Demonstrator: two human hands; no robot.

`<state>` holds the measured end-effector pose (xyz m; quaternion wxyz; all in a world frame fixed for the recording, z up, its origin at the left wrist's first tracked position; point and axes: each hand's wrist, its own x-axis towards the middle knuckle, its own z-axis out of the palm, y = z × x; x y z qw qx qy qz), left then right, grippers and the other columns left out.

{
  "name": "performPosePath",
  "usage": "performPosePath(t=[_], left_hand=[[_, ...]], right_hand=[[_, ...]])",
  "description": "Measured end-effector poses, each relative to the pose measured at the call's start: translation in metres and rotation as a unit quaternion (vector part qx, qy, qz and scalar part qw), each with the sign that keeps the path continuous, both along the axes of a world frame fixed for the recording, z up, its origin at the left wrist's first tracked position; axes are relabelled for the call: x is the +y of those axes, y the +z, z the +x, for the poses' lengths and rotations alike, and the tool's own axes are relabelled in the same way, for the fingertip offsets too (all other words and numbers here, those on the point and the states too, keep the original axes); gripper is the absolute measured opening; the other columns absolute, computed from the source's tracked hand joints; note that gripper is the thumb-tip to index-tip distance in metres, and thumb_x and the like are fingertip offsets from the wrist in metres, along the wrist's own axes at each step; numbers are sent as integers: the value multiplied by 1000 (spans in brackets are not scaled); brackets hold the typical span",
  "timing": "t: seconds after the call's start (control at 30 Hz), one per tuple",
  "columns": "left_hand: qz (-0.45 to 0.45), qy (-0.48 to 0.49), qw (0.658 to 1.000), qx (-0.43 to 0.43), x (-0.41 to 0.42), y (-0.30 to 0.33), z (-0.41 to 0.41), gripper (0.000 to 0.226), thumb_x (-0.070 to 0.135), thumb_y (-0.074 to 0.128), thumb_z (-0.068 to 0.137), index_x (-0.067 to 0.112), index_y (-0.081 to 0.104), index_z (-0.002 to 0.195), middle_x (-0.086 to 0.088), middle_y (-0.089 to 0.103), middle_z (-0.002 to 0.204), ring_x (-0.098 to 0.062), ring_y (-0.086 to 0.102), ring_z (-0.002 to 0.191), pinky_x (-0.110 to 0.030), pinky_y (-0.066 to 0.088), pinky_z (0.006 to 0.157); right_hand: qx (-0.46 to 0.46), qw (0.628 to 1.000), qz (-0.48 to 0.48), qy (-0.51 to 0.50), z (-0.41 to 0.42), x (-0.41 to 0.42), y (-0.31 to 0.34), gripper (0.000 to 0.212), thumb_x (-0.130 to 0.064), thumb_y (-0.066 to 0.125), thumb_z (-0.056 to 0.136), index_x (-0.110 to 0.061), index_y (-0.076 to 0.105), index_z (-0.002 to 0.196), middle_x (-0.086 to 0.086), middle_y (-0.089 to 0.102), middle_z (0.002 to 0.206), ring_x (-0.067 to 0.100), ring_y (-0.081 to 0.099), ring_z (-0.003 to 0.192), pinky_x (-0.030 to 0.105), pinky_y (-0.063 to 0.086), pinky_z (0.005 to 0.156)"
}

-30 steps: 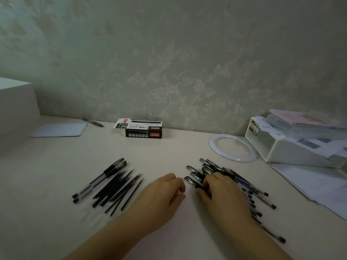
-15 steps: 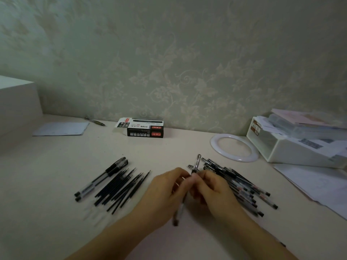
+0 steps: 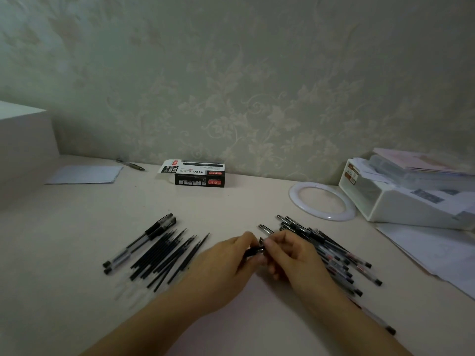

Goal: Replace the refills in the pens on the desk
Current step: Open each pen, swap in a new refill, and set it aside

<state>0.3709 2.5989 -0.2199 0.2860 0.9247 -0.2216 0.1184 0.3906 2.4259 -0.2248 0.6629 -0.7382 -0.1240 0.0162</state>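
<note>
— Gripping one pen (image 3: 254, 250) between us: our left hand (image 3: 226, 263) and right hand (image 3: 293, 255) both pinch it at desk centre, apparently to unscrew the barrel.

— Then we need a twist, pulling the old refill free, and a reach toward eight o'clock, where the loose refills (image 3: 167, 255) lie.

— The pen pile (image 3: 331, 253) sits at three o'clock. Our fingers hide most of the held pen; we cannot tell whether it is opened.
</note>
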Motion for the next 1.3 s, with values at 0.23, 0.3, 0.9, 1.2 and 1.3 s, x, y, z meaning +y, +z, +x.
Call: performPosePath(t=[0.23,0.3,0.9,1.2,1.3], left_hand=[[104,105,987,-56,-3,-2,3,50,74,16,86,29,33,72,5,40,51,-12,41,52,-25,19,43],[97,152,982,-50,-1,-1,6,74,86,8,75,20,37,61,2,41,49,-13,42,49,-28,21,43],[14,54,998,-27,6,3,4,4,30,47,99,27,45,98,13,50,93,-9,49,77,-28,44,66],[-18,-8,999,-39,6,-1,8,4,31,55,95,28,55,98,12,52,95,-5,50,80,-32,47,70],[-38,-33,998,-33,5,-2,9,9,30,52,97,27,60,101,12,56,94,-6,53,83,-35,47,74]], right_hand=[[-46,999,1,2,0,1,-1,19,-29,64,90,-15,60,77,-1,59,57,3,49,49,13,38,48],[-56,998,11,-11,0,-1,2,20,-39,63,84,-23,60,72,-1,58,58,3,48,49,13,38,49],[-256,907,-330,-60,-3,-6,-7,13,-16,73,82,-23,63,80,-23,55,79,-1,52,83,6,37,69],[-232,941,-243,-46,-3,-5,-1,19,-43,64,88,-26,66,81,-12,64,77,8,57,72,14,41,62],[-184,963,-193,-33,-2,-7,-1,18,-30,65,91,-23,66,74,-6,65,70,9,57,65,19,44,61]])
